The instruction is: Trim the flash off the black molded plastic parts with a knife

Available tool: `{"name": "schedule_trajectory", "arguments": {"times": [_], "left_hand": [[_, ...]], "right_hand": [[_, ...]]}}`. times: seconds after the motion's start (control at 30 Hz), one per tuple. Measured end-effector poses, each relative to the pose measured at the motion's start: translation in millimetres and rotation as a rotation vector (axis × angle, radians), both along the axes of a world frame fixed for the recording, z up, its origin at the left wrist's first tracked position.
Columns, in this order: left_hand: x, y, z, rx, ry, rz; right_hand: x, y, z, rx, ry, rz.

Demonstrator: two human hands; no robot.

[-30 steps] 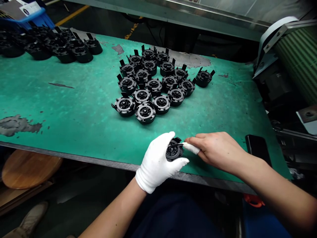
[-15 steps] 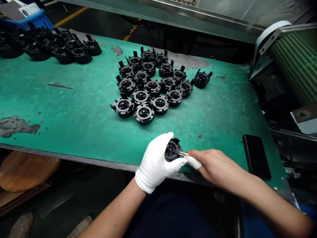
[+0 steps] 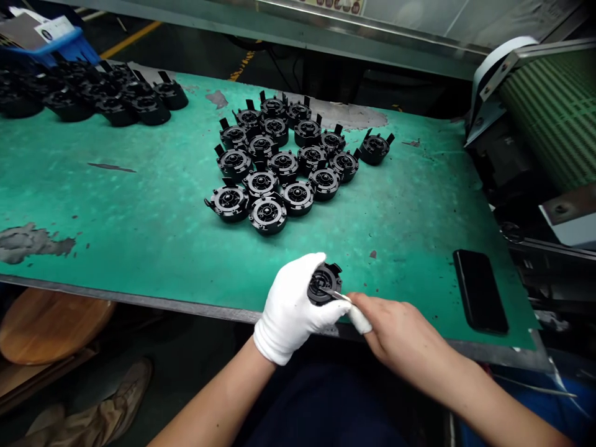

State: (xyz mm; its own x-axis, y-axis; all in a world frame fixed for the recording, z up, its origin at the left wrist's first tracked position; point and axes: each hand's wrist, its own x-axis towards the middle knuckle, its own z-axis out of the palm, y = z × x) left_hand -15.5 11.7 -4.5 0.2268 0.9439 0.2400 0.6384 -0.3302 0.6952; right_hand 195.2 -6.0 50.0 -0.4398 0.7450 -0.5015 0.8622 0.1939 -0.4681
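Cupping a black plastic housing (image 3: 332, 277) by its rim at lower centre, in a gloved, half-curled left hand (image 3: 291, 304); pinching a thin metal tool (image 3: 336, 293) in a closed right hand (image 3: 395, 326). Just lowered the tip from the housing's upper part toward its middle, apparently shifting to another spot. Working over a patchy green bench top (image 3: 153, 211), with a wooden stool (image 3: 53, 326) at lower left.

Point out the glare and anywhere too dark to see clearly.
Head view: bright glare on the clustered glossy black round plastic parts; head view: deep shadow beneath the worn green tabletop hides much detail, while the white-gloved left hand shows brightly.
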Motion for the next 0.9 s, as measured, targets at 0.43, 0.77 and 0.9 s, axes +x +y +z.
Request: {"name": "schedule_trajectory", "arguments": {"times": [0.43,0.77,0.9], "left_hand": [[12,-14,-1.6,-0.036,-0.041,0.182],[5,-44,9.7,-0.184,-0.179,0.265],[8,-75,21.6,-0.112,-0.049,0.137]], "right_hand": [[-5,-7,-9.4,-0.134,0.32,-0.244],[-37,-9,-36.3,-0.161,0.745,-0.592],[-26,22,-45.1,0.066,0.613,-0.732]]}}
